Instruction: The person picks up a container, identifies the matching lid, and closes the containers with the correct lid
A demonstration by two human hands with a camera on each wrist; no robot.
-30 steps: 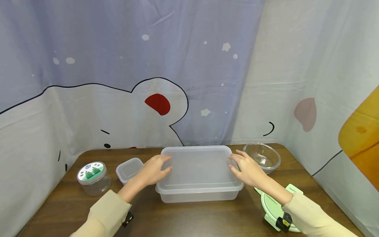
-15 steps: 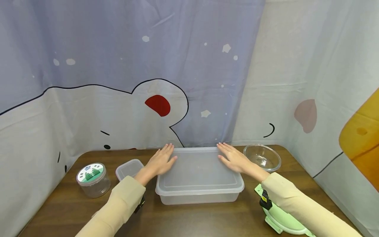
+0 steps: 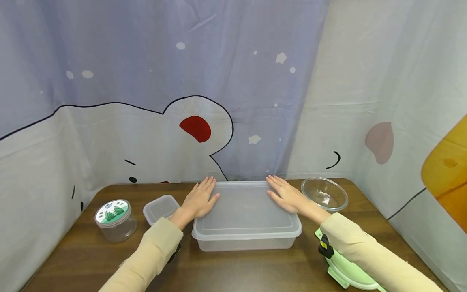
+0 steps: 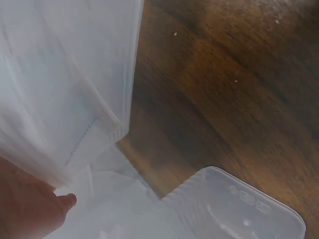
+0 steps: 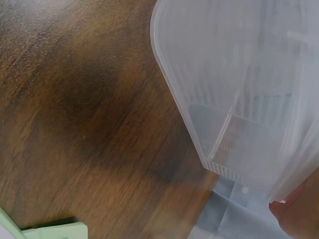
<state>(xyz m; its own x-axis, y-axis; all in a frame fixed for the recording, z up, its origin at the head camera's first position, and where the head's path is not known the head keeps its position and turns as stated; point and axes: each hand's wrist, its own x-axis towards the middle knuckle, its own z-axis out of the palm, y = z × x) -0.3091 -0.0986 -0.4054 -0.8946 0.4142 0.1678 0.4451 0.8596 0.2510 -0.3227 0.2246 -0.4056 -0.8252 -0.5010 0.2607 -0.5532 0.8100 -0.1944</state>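
A large clear plastic box (image 3: 246, 235) with its lid (image 3: 245, 213) on stands mid-table in the head view. My left hand (image 3: 200, 198) lies flat with straight fingers on the lid's far left part. My right hand (image 3: 286, 195) lies flat on the far right part. In the left wrist view the box wall (image 4: 65, 99) fills the left side and a bit of my left hand (image 4: 30, 211) shows at the bottom. The right wrist view shows the box corner (image 5: 234, 99) from close up, with my right hand (image 5: 299, 209) at the lower right edge.
A small clear lidded box (image 3: 159, 208) and a round jar with a green-printed lid (image 3: 114, 219) stand to the left. A glass bowl (image 3: 324, 194) sits at the back right, a pale green lid (image 3: 346, 273) near the front right. Curtains close the back and sides.
Both hands slid from the lid's side edges to its far corners and now lie flat there. Over the last half second they have barely moved.
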